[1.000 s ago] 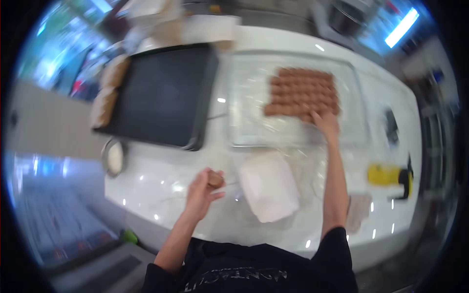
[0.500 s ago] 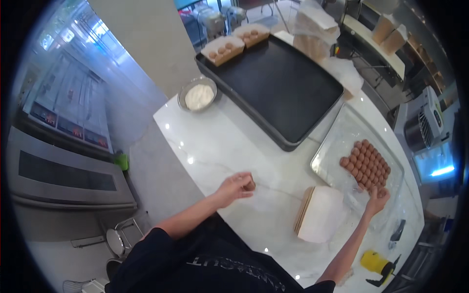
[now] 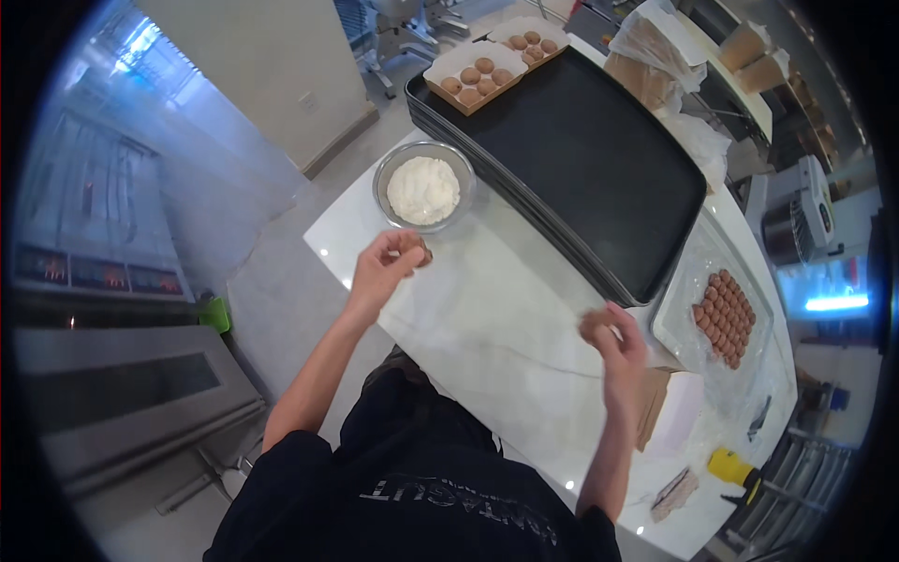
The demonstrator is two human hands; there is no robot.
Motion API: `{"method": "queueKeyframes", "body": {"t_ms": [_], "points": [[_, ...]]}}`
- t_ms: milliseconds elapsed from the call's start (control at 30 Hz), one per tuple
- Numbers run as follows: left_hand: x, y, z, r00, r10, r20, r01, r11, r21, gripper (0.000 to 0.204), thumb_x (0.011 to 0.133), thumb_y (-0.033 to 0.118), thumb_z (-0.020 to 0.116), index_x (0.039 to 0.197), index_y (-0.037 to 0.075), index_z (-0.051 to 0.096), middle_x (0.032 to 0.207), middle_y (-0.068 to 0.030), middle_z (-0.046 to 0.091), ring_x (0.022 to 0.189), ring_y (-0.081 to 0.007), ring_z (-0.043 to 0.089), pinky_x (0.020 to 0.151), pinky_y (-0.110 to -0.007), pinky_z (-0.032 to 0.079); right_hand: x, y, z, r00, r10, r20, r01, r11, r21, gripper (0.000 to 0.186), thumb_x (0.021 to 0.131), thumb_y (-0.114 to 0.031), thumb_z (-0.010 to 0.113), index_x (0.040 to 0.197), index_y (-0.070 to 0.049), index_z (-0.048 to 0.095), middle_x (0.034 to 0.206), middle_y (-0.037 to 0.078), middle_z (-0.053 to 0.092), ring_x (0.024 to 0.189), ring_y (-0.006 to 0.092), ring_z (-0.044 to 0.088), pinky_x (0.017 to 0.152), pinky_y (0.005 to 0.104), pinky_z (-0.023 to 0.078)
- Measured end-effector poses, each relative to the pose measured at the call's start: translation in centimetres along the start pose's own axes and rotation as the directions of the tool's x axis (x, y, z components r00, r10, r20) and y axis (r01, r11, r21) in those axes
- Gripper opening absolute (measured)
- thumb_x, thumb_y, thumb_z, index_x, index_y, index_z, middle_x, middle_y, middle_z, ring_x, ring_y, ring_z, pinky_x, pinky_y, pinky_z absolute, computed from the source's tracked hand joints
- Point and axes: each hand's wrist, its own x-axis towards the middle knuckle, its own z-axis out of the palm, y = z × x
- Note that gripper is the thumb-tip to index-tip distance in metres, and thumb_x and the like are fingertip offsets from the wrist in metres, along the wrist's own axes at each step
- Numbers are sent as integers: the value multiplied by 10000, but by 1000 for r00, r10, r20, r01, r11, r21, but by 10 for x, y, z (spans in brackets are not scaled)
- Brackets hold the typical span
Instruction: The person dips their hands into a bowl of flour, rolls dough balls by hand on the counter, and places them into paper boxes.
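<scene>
My left hand (image 3: 393,267) holds a brown dough ball (image 3: 420,251) just below a metal bowl (image 3: 379,187) of white powder (image 3: 423,192). My right hand (image 3: 618,342) is closed on another brown dough ball (image 3: 592,326), over the marble counter (image 3: 496,375). To its right a lined metal tray (image 3: 674,323) holds a block of small dough balls (image 3: 723,318). Stacked black baking trays (image 3: 581,178) lie at the back, with paper boxes (image 3: 435,75) of brown balls on their far end. A pile of pale paper sheets (image 3: 674,412) is beside my right forearm.
A yellow spray bottle (image 3: 730,468) and a crumpled cloth (image 3: 672,492) lie at the right. A steel mixer (image 3: 787,215) and plastic bags (image 3: 646,51) stand behind. An oven (image 3: 131,403) is at left, past the counter's edge.
My right hand has left the tray of dough balls with one in it and moved left. My left hand has moved toward the bowl with its ball. The view has turned.
</scene>
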Motion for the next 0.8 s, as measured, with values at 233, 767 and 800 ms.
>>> {"method": "queueKeyframes", "body": {"t_ms": [233, 767, 800], "points": [[74, 41, -31, 957, 217, 192, -262, 931, 252, 354, 825, 156, 779, 1148, 59, 670, 989, -35, 711, 865, -114, 648, 780, -276, 527, 60, 35, 125, 964, -264, -14, 238, 891, -387, 373, 857, -8, 676, 1219, 3, 586, 1000, 102, 692, 903, 202, 675, 853, 322, 520], [55, -85, 57, 638, 418, 646, -751, 521, 405, 527, 786, 288, 754, 1262, 120, 600, 1297, -108, 587, 1140, -328, 540, 925, -446, 434, -19, 134, 82, 706, -543, -454, -12, 632, -775, 356, 865, -17, 674, 1218, -18, 634, 1198, 167, 665, 1146, 351, 619, 987, 410, 485], [55, -88, 66, 606, 479, 635, -794, 407, 451, 477, 802, 296, 737, 1222, 110, 607, 1254, -109, 617, 1102, -323, 564, 890, -433, 454, -10, 139, 83, 777, -466, -424, -23, 651, -759, 311, 866, -14, 671, 1176, -10, 642, 1142, 164, 669, 1079, 338, 631, 939, 402, 497]]}}
